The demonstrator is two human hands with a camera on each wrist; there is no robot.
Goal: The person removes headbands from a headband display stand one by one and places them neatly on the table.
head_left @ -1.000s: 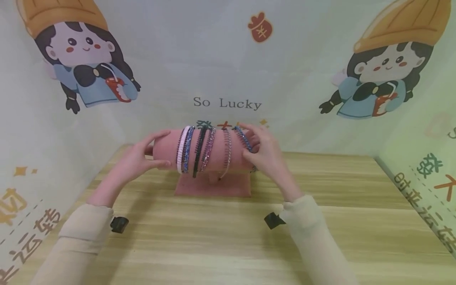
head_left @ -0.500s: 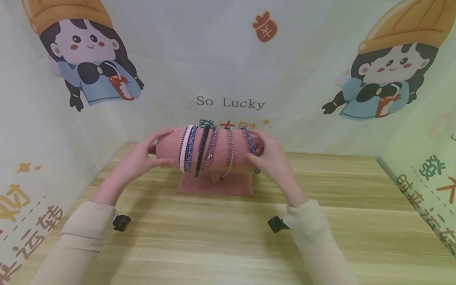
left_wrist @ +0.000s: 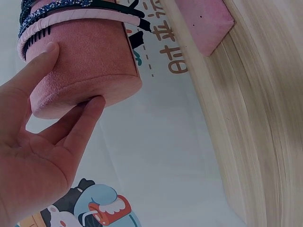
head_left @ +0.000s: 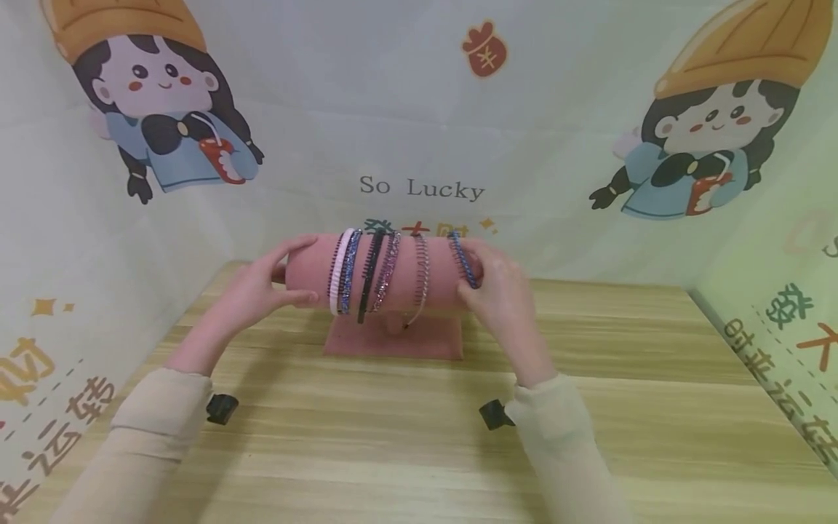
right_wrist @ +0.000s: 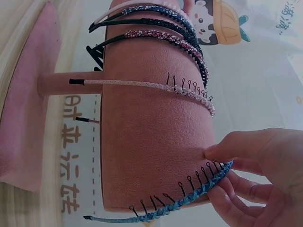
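Observation:
A pink, fuzzy headband stand (head_left: 308, 273) holds a horizontal roll on a post. My left hand (head_left: 249, 291) grips the roll's left end, thumb on its front and fingertips at the end face in the left wrist view. At the right end, my right hand (head_left: 504, 291) holds a braided blue headband (right_wrist: 182, 203) with small wire teeth. The right thumb reaches the roll's surface, while the other fingers curl at the headband's outer side. That headband slants across the roll's end. A silvery-pink headband (right_wrist: 156, 86) sits farther in along the roll.
Several other headbands sit towards the left, including a white one (head_left: 337, 273), a black one (head_left: 369, 280) and a glittery pink one (head_left: 388, 273). The stand's flat base (head_left: 393, 346) rests on the wood-grain table (head_left: 366, 437). A printed cloth (head_left: 419, 131) hangs behind.
The blue headband and my right hand have shifted slightly right, towards the roll's end. The headband's lower end is now hidden behind the hand in the head view. My left hand keeps its grip.

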